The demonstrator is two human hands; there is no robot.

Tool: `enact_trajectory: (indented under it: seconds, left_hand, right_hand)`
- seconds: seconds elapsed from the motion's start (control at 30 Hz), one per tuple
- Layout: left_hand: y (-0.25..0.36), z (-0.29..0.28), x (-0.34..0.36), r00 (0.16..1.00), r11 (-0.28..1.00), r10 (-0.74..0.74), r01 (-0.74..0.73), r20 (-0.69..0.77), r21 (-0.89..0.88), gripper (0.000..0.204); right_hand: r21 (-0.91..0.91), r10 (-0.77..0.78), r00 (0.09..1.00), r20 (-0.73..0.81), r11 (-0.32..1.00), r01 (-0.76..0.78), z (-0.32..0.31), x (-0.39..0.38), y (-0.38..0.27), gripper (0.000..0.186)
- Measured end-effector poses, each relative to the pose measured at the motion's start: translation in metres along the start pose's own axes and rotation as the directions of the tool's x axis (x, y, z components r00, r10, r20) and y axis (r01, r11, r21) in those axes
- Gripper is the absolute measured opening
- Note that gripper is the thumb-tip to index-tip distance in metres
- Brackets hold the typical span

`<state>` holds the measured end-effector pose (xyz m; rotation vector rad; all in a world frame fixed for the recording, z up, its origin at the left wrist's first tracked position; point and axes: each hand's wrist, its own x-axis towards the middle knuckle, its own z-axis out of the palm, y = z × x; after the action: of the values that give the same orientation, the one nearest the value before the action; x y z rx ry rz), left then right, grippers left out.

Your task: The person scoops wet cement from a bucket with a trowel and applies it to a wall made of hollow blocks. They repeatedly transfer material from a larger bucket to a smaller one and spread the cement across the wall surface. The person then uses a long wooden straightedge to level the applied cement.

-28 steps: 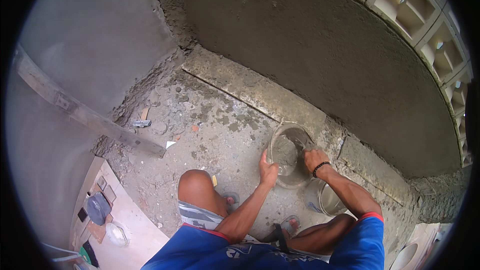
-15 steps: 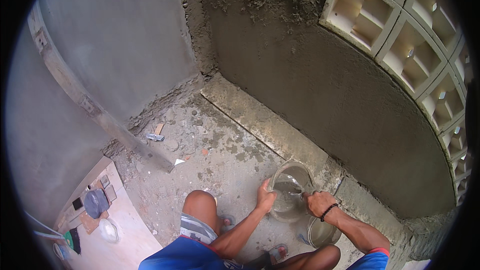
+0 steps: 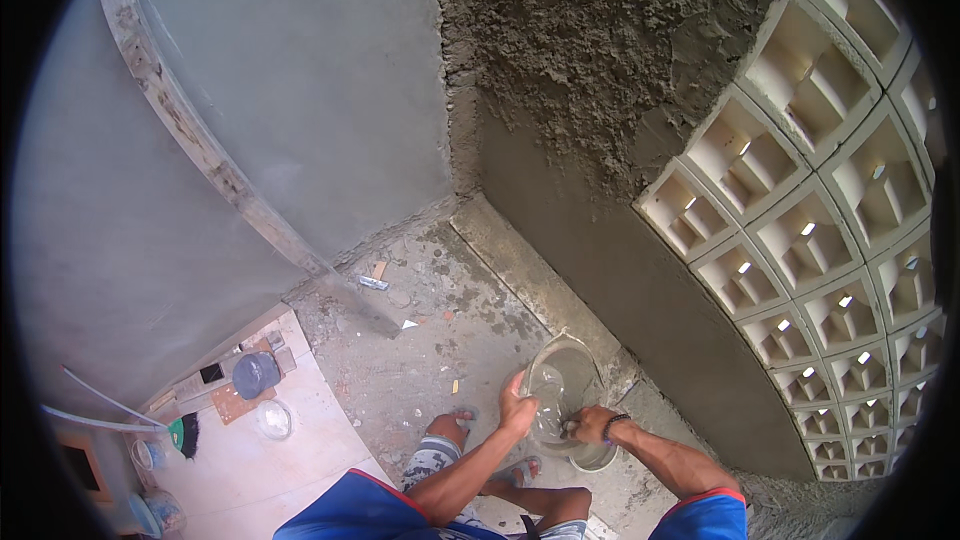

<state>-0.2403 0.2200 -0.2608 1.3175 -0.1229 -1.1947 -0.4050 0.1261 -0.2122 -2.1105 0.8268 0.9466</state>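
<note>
A grey, mortar-smeared bucket [image 3: 562, 342] is tipped in front of me, its mouth facing up toward me. My left hand [image 3: 517, 408] grips its left rim, fingers curled round the edge. Inside, wet grey material [image 3: 548, 385] glistens. My right hand [image 3: 588, 424], with a dark beaded bracelet on the wrist, is closed at the bucket's lower right side; what its fingers hold is too small and hidden to name. Partly covered by the bucket and that hand, a second bucket [image 3: 595, 458] stands just below them.
Fresh dark plaster covers the wall [image 3: 600, 240] beside pale breeze blocks [image 3: 810, 230]. A long wooden straightedge [image 3: 190, 125] leans on the grey wall. A metal-bladed tool [image 3: 373, 283] lies on the rubble-strewn floor. A dark round container [image 3: 256, 374] and a white tub [image 3: 273, 419] stand on tiles.
My view has shifted, showing more of the wall and breeze blocks. My right hand has moved from the bucket's right rim down to its lower side; my left keeps its grip.
</note>
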Motion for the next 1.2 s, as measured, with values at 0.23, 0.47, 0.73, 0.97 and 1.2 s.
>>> enact_trajectory:
  seconds: [0.23,0.47,0.73,0.97,1.2]
  left_hand:
    - [0.12,-0.021,-0.052,0.991,0.996,0.022,-0.034,-0.129,-0.085,0.069]
    - [0.231,-0.003,-0.068,0.994,0.97,0.102,-0.107,-0.035,-0.219,0.062]
    - [0.282,0.011,-0.054,0.98,0.96,0.193,-0.197,-0.039,-0.199,0.061]
    - [0.313,0.04,-0.046,0.966,0.94,0.257,-0.253,-0.009,-0.229,0.062]
    - [0.314,0.075,-0.009,0.956,0.903,0.292,-0.29,-0.042,-0.318,0.068]
  right_hand:
    - [-0.101,-0.052,0.972,-0.228,0.994,0.03,-0.132,-0.114,-0.106,0.038]
    - [-0.343,-0.056,0.924,-0.379,0.936,-0.084,-0.176,-0.134,-0.169,0.024]
    - [-0.456,-0.204,0.944,-0.26,0.888,0.066,-0.2,-0.174,-0.188,0.024]
    - [-0.452,-0.039,0.906,-0.421,0.875,-0.172,-0.29,-0.163,-0.162,0.024]
    - [-0.348,-0.04,0.986,-0.164,0.937,-0.019,-0.317,-0.137,-0.143,0.032]
